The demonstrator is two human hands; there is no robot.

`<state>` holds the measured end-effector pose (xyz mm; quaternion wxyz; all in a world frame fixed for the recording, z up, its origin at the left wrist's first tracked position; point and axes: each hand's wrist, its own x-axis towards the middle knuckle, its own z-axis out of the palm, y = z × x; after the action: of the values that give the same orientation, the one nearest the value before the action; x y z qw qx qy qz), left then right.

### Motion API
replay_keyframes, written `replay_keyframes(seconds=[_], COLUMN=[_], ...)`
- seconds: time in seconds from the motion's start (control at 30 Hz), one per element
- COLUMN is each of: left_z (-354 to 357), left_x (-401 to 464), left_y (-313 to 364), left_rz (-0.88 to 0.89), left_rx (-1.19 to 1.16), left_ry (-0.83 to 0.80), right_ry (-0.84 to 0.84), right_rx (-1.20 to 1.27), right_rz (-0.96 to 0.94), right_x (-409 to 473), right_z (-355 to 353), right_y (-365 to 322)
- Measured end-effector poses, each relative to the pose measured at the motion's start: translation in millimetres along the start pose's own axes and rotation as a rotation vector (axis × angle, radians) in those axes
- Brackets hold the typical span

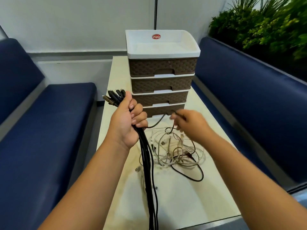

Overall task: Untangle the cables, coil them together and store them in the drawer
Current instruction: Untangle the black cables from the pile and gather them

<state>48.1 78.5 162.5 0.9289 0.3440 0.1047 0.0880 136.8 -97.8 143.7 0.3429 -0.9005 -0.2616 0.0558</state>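
A bundle of black cables [146,151] is gripped in the left hand [128,120], whose fingers are curled tightly round it just in front of the drawer unit [162,70]. The plug ends [114,97] are fanned out above the fist, and the cords are hung straight down below it towards the near table edge. One black cable end [174,112] is pinched between the thumb and fingertips of the right hand [191,125], in front of the unit's lowest drawer [163,110]; this hand is blurred, so the finer lie of its fingers cannot be told. A loop of that cable is seen running back to the left fist. A tangle of white and black cables [176,151] is left lying on the pale table [207,188], in front of the unit and below the right hand. All four brown drawers are seen closed. Blue padded benches [49,130] are placed either side of the unit, and green plants [265,22] are seen behind it to the right.
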Motion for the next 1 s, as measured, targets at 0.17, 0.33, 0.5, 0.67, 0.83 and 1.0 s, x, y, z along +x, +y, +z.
replay_keyframes(seconds=[0.17,0.33,0.5,0.67,0.83,1.0], left_z=[9,24,22,12,11,12], left_x=[4,8,18,20,17,7], left_y=[-4,-14,-23,-17,-13,2], left_rz=[-0.077,-0.305,-0.327,-0.427,-0.479,-0.479], left_rx=[0.134,0.266,0.243,0.277,0.299,0.299], left_ry=[0.034,0.002,0.058,-0.011,-0.074,-0.202], right_ry=[0.173,0.222,0.02,-0.093,-0.057,0.05], right_rx=[-0.055,-0.207,-0.044,0.085,-0.108,-0.188], right_rz=[-0.346,-0.661,-0.566,-0.139,-0.033,0.184], right_x=[4,1,1,6,12,40], right_z=[-57,-60,-45,-19,28,28], right_y=[-57,-82,-70,-20,11,38])
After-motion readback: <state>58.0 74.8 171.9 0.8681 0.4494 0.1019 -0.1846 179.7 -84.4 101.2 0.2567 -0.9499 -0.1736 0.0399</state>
